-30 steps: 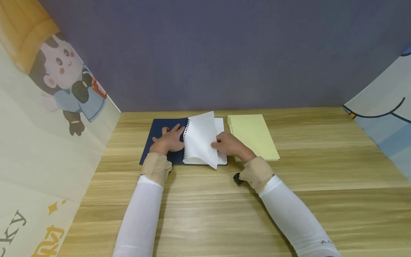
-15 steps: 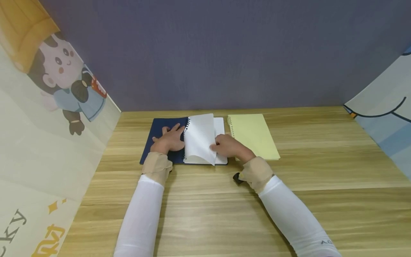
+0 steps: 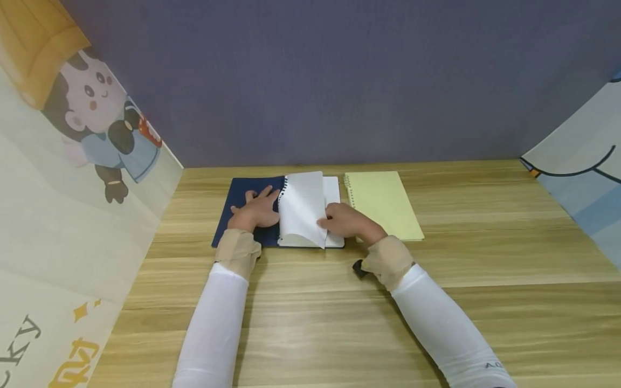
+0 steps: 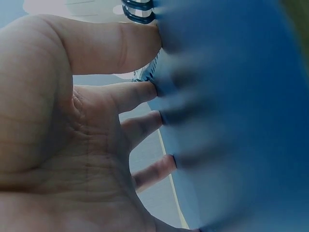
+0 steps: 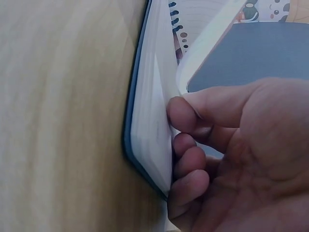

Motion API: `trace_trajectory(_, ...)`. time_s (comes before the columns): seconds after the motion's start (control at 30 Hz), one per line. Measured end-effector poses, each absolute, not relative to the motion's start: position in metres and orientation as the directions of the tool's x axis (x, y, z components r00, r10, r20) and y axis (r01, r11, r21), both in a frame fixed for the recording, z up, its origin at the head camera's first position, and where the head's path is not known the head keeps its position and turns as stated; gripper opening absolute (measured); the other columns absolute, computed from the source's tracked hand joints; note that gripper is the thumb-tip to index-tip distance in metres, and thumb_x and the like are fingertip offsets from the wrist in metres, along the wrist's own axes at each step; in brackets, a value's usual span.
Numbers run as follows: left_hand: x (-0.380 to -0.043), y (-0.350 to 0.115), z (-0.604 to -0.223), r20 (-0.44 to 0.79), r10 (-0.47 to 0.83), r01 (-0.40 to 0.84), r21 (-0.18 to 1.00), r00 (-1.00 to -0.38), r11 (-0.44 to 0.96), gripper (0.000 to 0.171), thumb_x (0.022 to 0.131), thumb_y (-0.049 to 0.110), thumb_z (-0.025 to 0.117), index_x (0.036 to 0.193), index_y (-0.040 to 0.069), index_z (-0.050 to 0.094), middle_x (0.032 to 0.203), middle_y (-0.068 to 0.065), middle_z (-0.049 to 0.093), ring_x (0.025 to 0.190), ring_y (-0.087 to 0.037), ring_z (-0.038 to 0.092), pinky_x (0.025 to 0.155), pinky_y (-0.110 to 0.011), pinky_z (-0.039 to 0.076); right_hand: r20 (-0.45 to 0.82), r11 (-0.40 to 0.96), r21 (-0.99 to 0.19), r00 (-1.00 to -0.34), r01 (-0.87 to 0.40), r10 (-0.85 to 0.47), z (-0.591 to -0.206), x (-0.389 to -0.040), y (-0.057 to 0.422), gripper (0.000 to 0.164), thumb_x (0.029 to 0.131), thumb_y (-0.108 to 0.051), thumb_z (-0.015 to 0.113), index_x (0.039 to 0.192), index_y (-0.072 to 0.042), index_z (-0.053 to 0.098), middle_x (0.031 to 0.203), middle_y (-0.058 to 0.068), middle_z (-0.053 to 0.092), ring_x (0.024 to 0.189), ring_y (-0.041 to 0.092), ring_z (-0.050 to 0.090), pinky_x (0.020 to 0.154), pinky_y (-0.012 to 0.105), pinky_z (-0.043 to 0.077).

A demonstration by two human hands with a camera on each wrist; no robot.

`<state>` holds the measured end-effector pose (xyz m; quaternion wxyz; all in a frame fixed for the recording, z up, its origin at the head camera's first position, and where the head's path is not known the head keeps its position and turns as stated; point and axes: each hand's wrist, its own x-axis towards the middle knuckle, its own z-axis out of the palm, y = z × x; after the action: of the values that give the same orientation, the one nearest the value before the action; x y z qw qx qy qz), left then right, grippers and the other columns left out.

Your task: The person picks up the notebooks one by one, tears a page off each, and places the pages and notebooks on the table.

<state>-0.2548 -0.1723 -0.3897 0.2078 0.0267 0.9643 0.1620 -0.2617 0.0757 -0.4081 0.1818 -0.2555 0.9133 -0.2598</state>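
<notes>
The left hand [image 4: 82, 130] touches a blue cover [image 4: 241, 106] with spread fingers [image 4: 141, 129], dark binding rings [image 4: 138, 18] beside the thumb [image 4: 116, 48]

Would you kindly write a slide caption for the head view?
Left hand resting on an opened blue cover, right hand pinching a white page, with a yellow notebook alongside.

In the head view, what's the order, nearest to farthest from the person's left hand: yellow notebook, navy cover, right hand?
From the left hand:
1. Navy cover: beneath it, touched by its fingertips.
2. Right hand: to its right, pinching the white page.
3. Yellow notebook: farthest to the right.
</notes>
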Motion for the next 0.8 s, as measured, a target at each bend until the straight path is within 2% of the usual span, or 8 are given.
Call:
trace_trajectory(0.47, -0.2546, -0.1711, -0.3902, -0.392, 0.112, -0.022, 0.322, -0.913, 0.947, 0.073, 0.082, 0.015, 0.034, 0.148, 0.034, 0.006, 0.153, 0.008, -0.007, 0.137, -0.034, -0.007, 0.086, -0.074, -0.003, -0.224, 0.711, -0.596, -0.773, -0.373, -0.594, -0.4089, -0.2646, 0.0812, 0.03, 0.092, -0.03, 0.048, 0.074, -0.007, 0.044, 0.079, 0.009, 0.044, 0.06, 0.018, 0.038, 0.052, 0.027, 0.034)
trace_trajectory(0.63, -0.2555, -0.1713, -0.3904, -0.394, 0.104, -0.029, 0.317, -0.913, 0.948, 0.071, 0.084, 0.017, 0.034, 0.148, 0.034, 0.007, 0.153, 0.008, -0.008, 0.137, -0.034, -0.007, 0.087, -0.074, -0.003, -0.221, 0.676, -0.614, -0.734, -0.406, -0.642, -0.4059, -0.2639, 0.0851, 0.031, 0.091, -0.027, 0.05, 0.068, -0.007, 0.051, 0.088, 0.008, 0.046, 0.062, 0.018, 0.039, 0.052, 0.028, 0.036)
trace_trajectory(0.8, -0.2557, -0.1717, -0.3905, -0.394, 0.102, -0.029, 0.313, -0.914, 0.949, 0.066, 0.089, 0.023, 0.035, 0.148, 0.033, 0.008, 0.153, 0.008, -0.007, 0.137, -0.034, -0.006, 0.087, -0.074, -0.003, -0.238, 0.673, -0.653, -0.75, -0.346, -0.617, -0.4036, -0.2633, 0.0858, 0.031, 0.09, -0.027, 0.049, 0.065, -0.007, 0.048, 0.088, 0.009, 0.046, 0.062, 0.018, 0.038, 0.052, 0.028, 0.035)
